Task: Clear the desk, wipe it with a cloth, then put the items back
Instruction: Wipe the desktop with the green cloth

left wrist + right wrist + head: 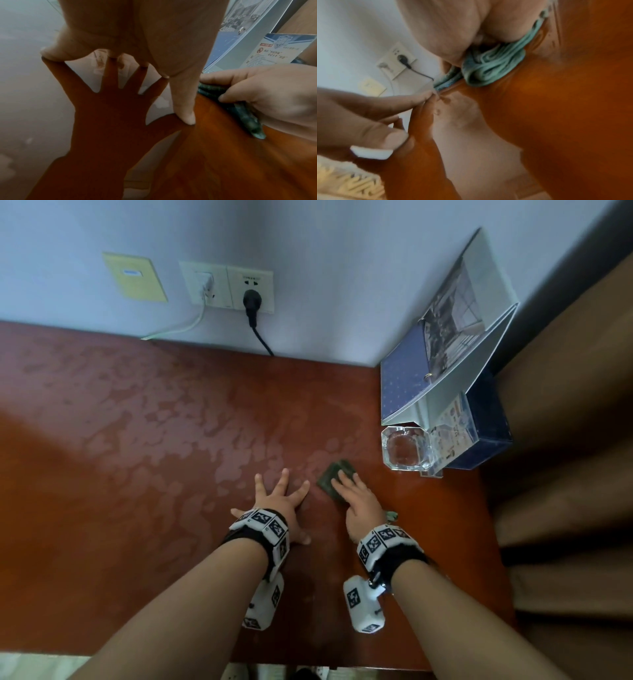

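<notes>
Desk first, big red-brown top under me, patchy with damp streaks toward the wall, so I judge I'm mid-wipe. At its right end the items are bunched: an open binder leaning in the corner, a dark blue box below it, a glass ashtray in front. My left hand is spread flat on the wood, fingers wide, holding nothing, bracing me. My right hand presses the cloth down just beside it, near the ashtray but apart from it.

That cloth looks soft, limp and damp; it will bunch and slide, so I'd keep the palm over its middle. The ashtray I judge heavy, slick and breakable: take it by the thick rim.

Head view shows the cloth as a dark flat square. The right wrist view shows it pale green, rolled in folds under my palm. The left wrist view alone shows a printed card by the binder.
</notes>
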Demonstrator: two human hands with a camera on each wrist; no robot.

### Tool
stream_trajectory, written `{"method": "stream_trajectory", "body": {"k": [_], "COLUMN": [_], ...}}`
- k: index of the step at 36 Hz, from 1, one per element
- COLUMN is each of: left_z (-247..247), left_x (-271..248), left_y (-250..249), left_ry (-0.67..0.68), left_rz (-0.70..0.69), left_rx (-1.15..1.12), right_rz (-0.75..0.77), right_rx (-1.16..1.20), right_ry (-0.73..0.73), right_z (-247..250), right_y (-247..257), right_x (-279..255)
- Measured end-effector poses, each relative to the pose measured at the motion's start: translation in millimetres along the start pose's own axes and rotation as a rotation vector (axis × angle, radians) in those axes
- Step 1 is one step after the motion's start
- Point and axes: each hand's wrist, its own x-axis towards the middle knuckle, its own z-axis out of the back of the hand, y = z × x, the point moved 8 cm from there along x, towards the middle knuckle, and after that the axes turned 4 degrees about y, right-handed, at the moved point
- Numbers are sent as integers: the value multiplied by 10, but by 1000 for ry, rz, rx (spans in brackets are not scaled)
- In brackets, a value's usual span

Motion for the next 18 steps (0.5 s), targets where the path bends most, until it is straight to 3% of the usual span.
{"method": "stream_trajectory", "body": {"k": [4,11,15,18], "left_z": [1,-15,-64,-95], "left_x": [-6,97,-57,-235], "left_y": [5,85,98,42], "left_ry": [2,-33,-64,-107], "left_rz": [-16,-61,-85,-98], "left_rx": [-1,17,7,-13], "right_rz": [159,295,266,140], "right_rx": [5,29,179,314], "right_ry": [154,212,206,276], "right_z": [-108,-319,-421,-436], "right_y": [9,24,-54,-103], "right_x": [-167,-727,-1009,-1153]}}
